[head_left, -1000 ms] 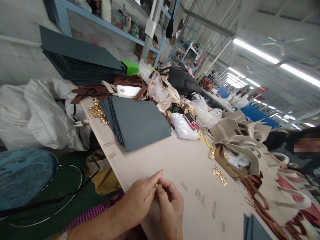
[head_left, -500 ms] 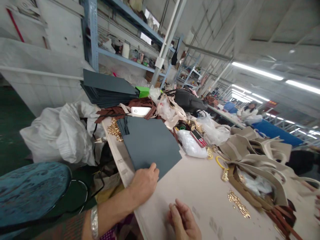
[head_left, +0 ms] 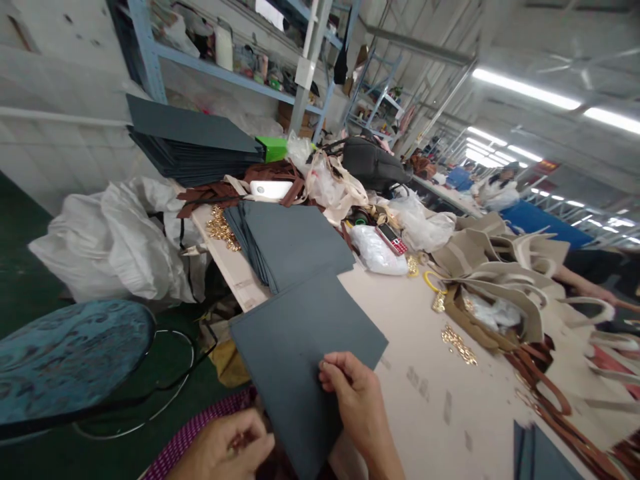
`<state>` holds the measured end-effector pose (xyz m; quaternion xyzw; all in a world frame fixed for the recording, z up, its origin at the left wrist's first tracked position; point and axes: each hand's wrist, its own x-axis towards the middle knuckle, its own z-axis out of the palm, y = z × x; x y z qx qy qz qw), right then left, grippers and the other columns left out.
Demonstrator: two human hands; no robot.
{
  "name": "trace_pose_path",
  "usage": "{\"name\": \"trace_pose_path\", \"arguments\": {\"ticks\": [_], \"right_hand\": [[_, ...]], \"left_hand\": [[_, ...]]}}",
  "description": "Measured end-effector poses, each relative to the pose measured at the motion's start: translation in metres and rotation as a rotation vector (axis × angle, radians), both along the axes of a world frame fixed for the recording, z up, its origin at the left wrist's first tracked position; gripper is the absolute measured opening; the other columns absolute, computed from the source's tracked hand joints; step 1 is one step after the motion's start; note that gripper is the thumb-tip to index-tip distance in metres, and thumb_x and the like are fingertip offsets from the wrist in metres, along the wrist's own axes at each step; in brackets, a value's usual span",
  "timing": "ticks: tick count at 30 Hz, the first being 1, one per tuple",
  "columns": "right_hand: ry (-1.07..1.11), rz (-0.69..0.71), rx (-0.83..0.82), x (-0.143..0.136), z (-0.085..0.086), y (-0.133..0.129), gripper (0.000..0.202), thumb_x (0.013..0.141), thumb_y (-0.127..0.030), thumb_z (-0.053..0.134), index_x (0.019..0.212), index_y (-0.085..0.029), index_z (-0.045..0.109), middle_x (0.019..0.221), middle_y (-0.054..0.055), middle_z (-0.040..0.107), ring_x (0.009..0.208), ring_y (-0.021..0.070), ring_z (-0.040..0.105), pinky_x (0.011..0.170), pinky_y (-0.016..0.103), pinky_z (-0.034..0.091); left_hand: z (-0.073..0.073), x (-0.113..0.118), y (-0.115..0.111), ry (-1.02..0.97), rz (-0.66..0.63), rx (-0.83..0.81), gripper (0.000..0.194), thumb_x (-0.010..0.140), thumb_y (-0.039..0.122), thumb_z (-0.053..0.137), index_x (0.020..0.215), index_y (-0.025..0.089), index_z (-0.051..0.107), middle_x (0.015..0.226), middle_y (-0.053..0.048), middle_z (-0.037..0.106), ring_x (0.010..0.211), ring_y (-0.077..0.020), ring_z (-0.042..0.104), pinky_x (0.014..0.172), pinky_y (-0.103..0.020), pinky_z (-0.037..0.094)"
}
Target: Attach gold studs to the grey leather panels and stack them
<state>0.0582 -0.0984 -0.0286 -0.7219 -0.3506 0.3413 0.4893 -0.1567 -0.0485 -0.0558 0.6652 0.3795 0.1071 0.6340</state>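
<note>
1. Left hand (head_left: 225, 448): off the stack it touched a half second ago, now lower left; loosely curled, contents too blurred to tell.
2. Gold pieces (head_left: 223, 230): heaped beyond left hand, beside stack.
3. Dark stack (head_left: 300, 240): beyond both hands.
4. Dark sheet (head_left: 295, 333): now pulled nearer, between and beyond hands, just at stack's near edge.
5. Right hand (head_left: 353, 387): now over sheet, previously over bare table (head_left: 400, 420); fingertips pinched together, can't tell on what.
</note>
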Motion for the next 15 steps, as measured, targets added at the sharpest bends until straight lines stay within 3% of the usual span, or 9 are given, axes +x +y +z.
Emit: {"name": "trace_pose_path", "arguments": {"ticks": [4, 6, 8, 10, 12, 15], "right_hand": [[0.144, 0.038, -0.06, 0.005, 0.002, 0.013, 0.028, 0.071, -0.041, 0.07, 0.079, -0.015, 0.07, 0.062, 0.001, 0.062, 0.057, 0.0128, 0.059, 0.052, 0.023, 0.049], [0.193, 0.066, -0.094, 0.008, 0.003, 0.021, 0.03, 0.068, -0.041, 0.072, 0.079, -0.014, 0.07, 0.059, -0.001, 0.06, 0.054, 0.0116, 0.057, 0.049, 0.022, 0.048], [0.236, 0.094, -0.116, 0.011, 0.004, 0.028, 0.032, 0.065, -0.042, 0.074, 0.078, -0.013, 0.069, 0.058, -0.001, 0.061, 0.053, 0.0113, 0.058, 0.05, 0.021, 0.048], [0.271, 0.116, -0.135, 0.012, 0.005, 0.033, 0.034, 0.062, -0.043, 0.077, 0.076, -0.013, 0.067, 0.058, -0.001, 0.062, 0.053, 0.0111, 0.059, 0.05, 0.021, 0.049], [0.298, 0.13, -0.155, 0.013, 0.006, 0.035, 0.037, 0.06, -0.045, 0.079, 0.075, -0.013, 0.066, 0.057, -0.002, 0.061, 0.052, 0.0103, 0.059, 0.05, 0.021, 0.048], [0.324, 0.16, -0.172, 0.013, 0.009, 0.036, 0.04, 0.058, -0.046, 0.08, 0.075, -0.013, 0.065, 0.055, -0.003, 0.06, 0.05, 0.0089, 0.057, 0.049, 0.02, 0.047]], "left_hand": [[0.006, 0.001, 0.019, -0.238, 0.227, -0.154, 0.038, 0.081, 0.056, 0.063, 0.096, 0.022, 0.063, 0.085, 0.0, 0.069, 0.08, -0.0187, 0.062, 0.079, -0.028, 0.049], [0.019, 0.013, 0.025, -0.291, 0.269, -0.205, 0.044, 0.077, 0.058, 0.066, 0.102, 0.022, 0.063, 0.08, 0.001, 0.068, 0.065, -0.015, 0.056, 0.071, -0.026, 0.049], [0.032, 0.026, 0.028, -0.223, 0.28, -0.269, 0.049, 0.07, 0.063, 0.069, 0.091, 0.019, 0.065, 0.059, 0.005, 0.058, 0.046, -0.0102, 0.039, 0.05, -0.023, 0.04], [0.039, 0.037, 0.029, -0.143, 0.26, -0.309, 0.052, 0.064, 0.068, 0.069, 0.077, 0.018, 0.064, 0.046, 0.008, 0.045, 0.04, -0.0078, 0.026, 0.041, -0.022, 0.025], [0.038, 0.044, 0.03, -0.127, 0.239, -0.322, 0.055, 0.064, 0.071, 0.067, 0.072, 0.016, 0.064, 0.046, 0.007, 0.042, 0.04, -0.0073, 0.025, 0.041, -0.022, 0.018], [0.028, 0.047, 0.032, -0.129, 0.21, -0.35, 0.057, 0.072, 0.07, 0.062, 0.076, 0.013, 0.067, 0.054, 0.004, 0.05, 0.042, -0.0065, 0.027, 0.042, -0.023, 0.015]]}}
